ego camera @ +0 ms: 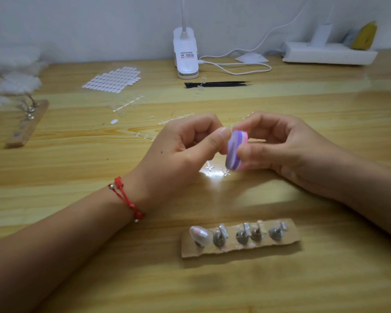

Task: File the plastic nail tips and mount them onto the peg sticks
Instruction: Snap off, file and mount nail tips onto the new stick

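Pale wooden tabletop (77, 168) against a white wall. Both hands meet above its middle. Right hand (278, 143) grips a small purple-and-pink buffer block (234, 150) between thumb and curled fingers, block on end, its lower end just above the wood. Left hand (178, 152), red string bracelet (124, 199) at the wrist, has its fingers curled and thumb and forefinger pinched together against the block's upper edge; whether a nail tip sits in that pinch cannot be made out. Clear cross-shaped plastic offcuts (226, 172) lie under the block. Nearer the person, a cardboard strip (190, 251) carries a row of five peg sticks (243, 236); the leftmost bears one mounted nail tip (200, 233), the other four bare. Clear nail tip strips (127, 105) lie beyond the hands, with a sheet of small white oval tabs (113, 80) behind them. Second peg strip (27, 125) at far left. Black tweezers (217, 84) lie before a white clip lamp base (185, 55); a white cable (246, 70) runs from it. White power strip (330, 54) at back right.
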